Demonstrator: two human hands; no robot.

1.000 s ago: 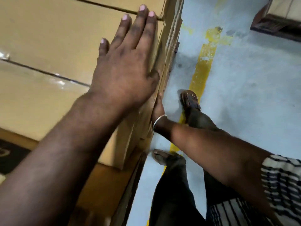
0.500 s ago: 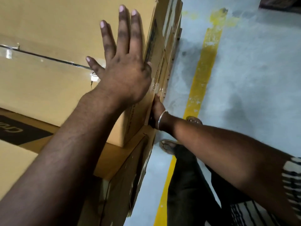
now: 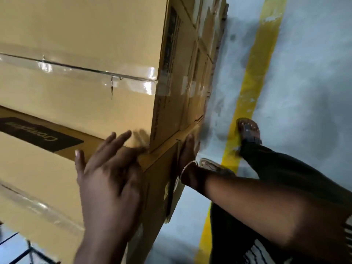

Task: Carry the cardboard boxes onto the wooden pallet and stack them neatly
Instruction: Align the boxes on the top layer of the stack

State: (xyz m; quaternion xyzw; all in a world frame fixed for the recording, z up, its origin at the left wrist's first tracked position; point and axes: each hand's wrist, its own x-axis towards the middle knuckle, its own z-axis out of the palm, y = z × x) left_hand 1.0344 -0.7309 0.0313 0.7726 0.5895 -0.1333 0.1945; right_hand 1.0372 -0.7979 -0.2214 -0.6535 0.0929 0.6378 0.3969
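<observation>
While the top box (image 3: 82,60) sits on the lower box (image 3: 38,183), its taped seam running left to right, the left hand (image 3: 108,176) hovers flat and open, blurred, just short of its near bottom edge. Right of the stack's corner, the right hand (image 3: 187,161) presses the lower box's side face, seemingly with straight fingers. Both boxes lie ahead of the left hand, the nearer one.

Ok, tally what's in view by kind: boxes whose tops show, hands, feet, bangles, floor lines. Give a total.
Cardboard boxes with tops showing: 2, the upper box and the lower box
Hands: 2, the left hand and the right hand
Sandalled feet: 2
Bangle: 1
Yellow floor line: 1
Total: 8
Boxes lower on the stack's side are too foreshortened to count.
</observation>
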